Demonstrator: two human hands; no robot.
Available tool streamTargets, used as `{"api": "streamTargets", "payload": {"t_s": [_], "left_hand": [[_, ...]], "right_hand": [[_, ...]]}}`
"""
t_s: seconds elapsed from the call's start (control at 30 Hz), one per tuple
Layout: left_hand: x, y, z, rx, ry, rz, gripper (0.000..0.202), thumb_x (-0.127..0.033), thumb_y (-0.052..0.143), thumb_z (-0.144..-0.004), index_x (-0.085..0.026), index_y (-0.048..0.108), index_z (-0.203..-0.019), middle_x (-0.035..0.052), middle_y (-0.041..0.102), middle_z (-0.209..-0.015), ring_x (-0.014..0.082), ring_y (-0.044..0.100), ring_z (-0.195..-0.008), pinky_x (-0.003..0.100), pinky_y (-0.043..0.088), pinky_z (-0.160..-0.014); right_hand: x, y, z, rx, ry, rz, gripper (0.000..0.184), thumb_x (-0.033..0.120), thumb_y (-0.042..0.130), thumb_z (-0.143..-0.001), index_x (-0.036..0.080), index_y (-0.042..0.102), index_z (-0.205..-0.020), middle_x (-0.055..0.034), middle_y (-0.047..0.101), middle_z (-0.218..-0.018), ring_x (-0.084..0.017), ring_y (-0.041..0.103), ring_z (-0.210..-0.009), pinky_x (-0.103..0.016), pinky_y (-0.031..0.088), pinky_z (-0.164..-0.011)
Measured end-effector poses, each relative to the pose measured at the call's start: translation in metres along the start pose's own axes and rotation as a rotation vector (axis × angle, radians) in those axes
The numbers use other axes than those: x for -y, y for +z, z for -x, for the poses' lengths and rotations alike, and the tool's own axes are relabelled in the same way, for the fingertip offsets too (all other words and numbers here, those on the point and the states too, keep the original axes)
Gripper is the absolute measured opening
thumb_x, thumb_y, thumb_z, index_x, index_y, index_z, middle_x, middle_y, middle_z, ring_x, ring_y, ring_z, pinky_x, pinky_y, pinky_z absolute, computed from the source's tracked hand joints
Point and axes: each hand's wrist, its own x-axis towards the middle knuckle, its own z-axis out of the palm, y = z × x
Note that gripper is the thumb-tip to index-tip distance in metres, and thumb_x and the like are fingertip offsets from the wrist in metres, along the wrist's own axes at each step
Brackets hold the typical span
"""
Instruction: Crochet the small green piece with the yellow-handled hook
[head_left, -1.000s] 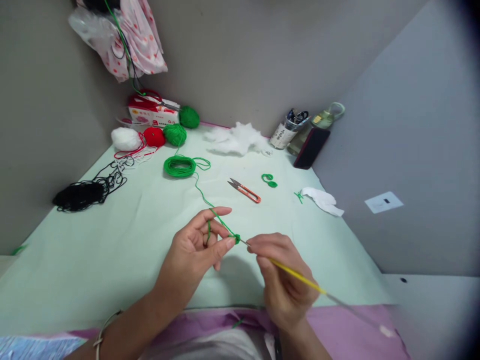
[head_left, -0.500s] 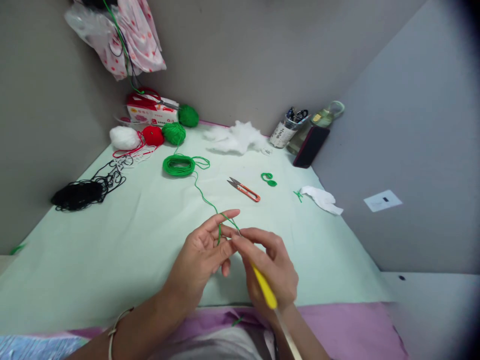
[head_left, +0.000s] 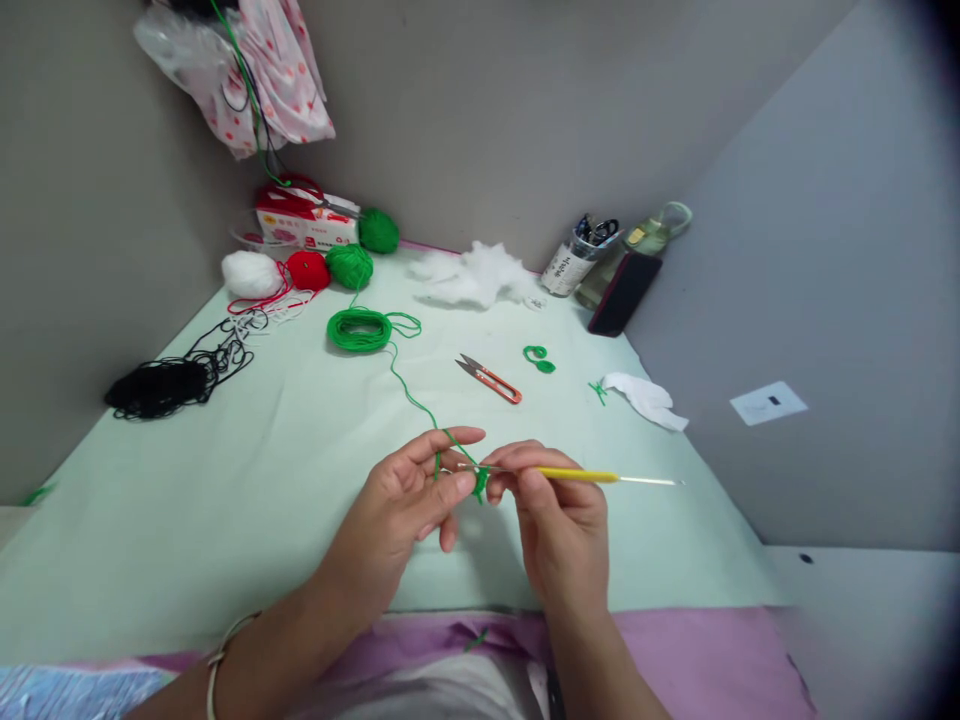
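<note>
My left hand (head_left: 409,510) pinches a small green crochet piece (head_left: 481,481) between thumb and finger, with the green strand looped over its forefinger. That strand (head_left: 411,398) runs back over the pale green table to a green yarn coil (head_left: 360,330). My right hand (head_left: 559,515) is closed on a yellow-handled crochet hook (head_left: 577,475), which lies level and points left into the green piece; its metal tail sticks out to the right. Both hands meet just above the table's near edge.
Orange thread snips (head_left: 489,380) lie beyond the hands. Further back are a small green crochet bit (head_left: 538,359), white fabric (head_left: 645,400), white stuffing (head_left: 474,275), green, red and white yarn balls (head_left: 349,266), tangled black yarn (head_left: 161,385), a box (head_left: 304,225), a jar (head_left: 570,262) and a dark phone (head_left: 624,293).
My right hand has swung the hook from pointing down towards me to lying level, handle out to the right. The green piece shows again between the fingertips. My left hand barely moved.
</note>
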Motion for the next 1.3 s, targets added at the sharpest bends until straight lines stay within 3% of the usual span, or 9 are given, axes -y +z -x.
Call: {"api": "streamTargets", "payload": {"t_s": [0.2, 0.33, 0.47, 0.57, 0.73, 0.9, 1.07, 1.2, 1.3], "left_hand": [[-0.001, -0.005, 0.002, -0.007, -0.002, -0.029, 0.026, -0.032, 0.083, -0.089, -0.022, 0.082, -0.112, -0.0039, 0.06, -0.082, 0.0014, 0.036, -0.048, 0.02, 0.04, -0.048], [-0.001, -0.004, 0.007, -0.124, 0.102, -0.255, 0.027, -0.031, 0.079, -0.091, -0.026, 0.081, -0.118, -0.0038, 0.06, -0.084, 0.0045, 0.049, -0.053, 0.022, 0.044, -0.055], [0.001, -0.001, 0.009, -0.287, 0.241, -0.377, 0.032, -0.022, 0.087, -0.08, -0.024, 0.083, -0.111, -0.0042, 0.06, -0.08, 0.0053, 0.045, -0.054, 0.022, 0.046, -0.057], [0.001, -0.002, 0.008, -0.219, 0.182, -0.225, 0.043, -0.028, 0.091, -0.078, -0.024, 0.08, -0.12, -0.0041, 0.062, -0.082, 0.0053, 0.045, -0.054, 0.02, 0.047, -0.054], [-0.004, -0.005, 0.004, -0.029, -0.103, 0.117, 0.047, -0.03, 0.092, -0.081, -0.018, 0.077, -0.124, -0.009, 0.053, -0.069, 0.0004, 0.024, -0.045, 0.015, 0.037, -0.044], [-0.004, -0.003, 0.003, -0.033, -0.022, 0.079, 0.035, -0.026, 0.09, -0.083, -0.019, 0.08, -0.115, -0.0056, 0.063, -0.08, -0.0012, 0.029, -0.044, 0.015, 0.038, -0.043], [0.002, 0.0, 0.001, -0.056, 0.041, -0.026, 0.041, -0.03, 0.093, -0.08, -0.021, 0.08, -0.118, -0.0043, 0.066, -0.082, 0.0001, 0.04, -0.046, 0.016, 0.038, -0.044], [0.002, 0.001, -0.001, -0.051, -0.027, 0.076, 0.047, -0.033, 0.095, -0.077, -0.019, 0.08, -0.12, -0.0058, 0.062, -0.076, -0.0009, 0.032, -0.044, 0.015, 0.032, -0.04], [-0.001, -0.001, -0.003, -0.04, -0.117, 0.178, 0.038, -0.028, 0.093, -0.08, -0.016, 0.082, -0.115, -0.0106, 0.046, -0.062, 0.0, 0.021, -0.045, 0.013, 0.029, -0.041]], "right_hand": [[0.003, -0.003, -0.002, 0.025, 0.057, -0.064, 0.019, 0.031, 0.064, -0.105, 0.023, 0.077, -0.094, -0.0024, 0.078, -0.087, -0.013, 0.072, -0.068, -0.026, 0.061, -0.065], [0.005, -0.007, 0.005, 0.089, -0.244, 0.333, 0.022, 0.016, 0.052, -0.108, 0.024, 0.073, -0.109, -0.0047, 0.078, -0.095, -0.016, 0.074, -0.079, -0.03, 0.062, -0.072], [0.004, -0.01, 0.012, 0.223, -0.625, 0.78, 0.032, 0.008, 0.055, -0.102, 0.021, 0.068, -0.128, -0.0103, 0.08, -0.106, -0.021, 0.076, -0.094, -0.033, 0.063, -0.077], [0.002, -0.009, 0.014, 0.282, -0.72, 1.019, 0.039, 0.005, 0.06, -0.1, 0.021, 0.068, -0.135, -0.0124, 0.079, -0.117, -0.022, 0.076, -0.104, -0.031, 0.064, -0.084], [0.002, -0.006, 0.013, 0.107, -0.562, 0.734, 0.031, 0.009, 0.059, -0.102, 0.026, 0.076, -0.122, -0.0079, 0.077, -0.107, -0.021, 0.074, -0.099, -0.033, 0.063, -0.082], [0.005, 0.001, 0.003, 0.035, -0.229, 0.229, 0.023, 0.018, 0.058, -0.106, 0.027, 0.079, -0.104, -0.0039, 0.076, -0.093, -0.017, 0.07, -0.077, -0.031, 0.061, -0.067], [0.001, 0.001, 0.008, 0.069, -0.362, 0.477, 0.03, 0.008, 0.061, -0.101, 0.028, 0.079, -0.115, -0.0043, 0.08, -0.1, -0.018, 0.075, -0.09, -0.03, 0.062, -0.074], [-0.002, -0.006, 0.015, 0.125, -0.565, 0.841, 0.043, 0.004, 0.064, -0.097, 0.029, 0.077, -0.129, -0.0082, 0.078, -0.115, -0.02, 0.076, -0.097, -0.032, 0.063, -0.08], [0.001, -0.008, 0.011, 0.053, -0.501, 0.692, 0.037, 0.003, 0.062, -0.098, 0.027, 0.079, -0.121, -0.0066, 0.079, -0.105, -0.019, 0.075, -0.09, -0.032, 0.062, -0.075]]}}
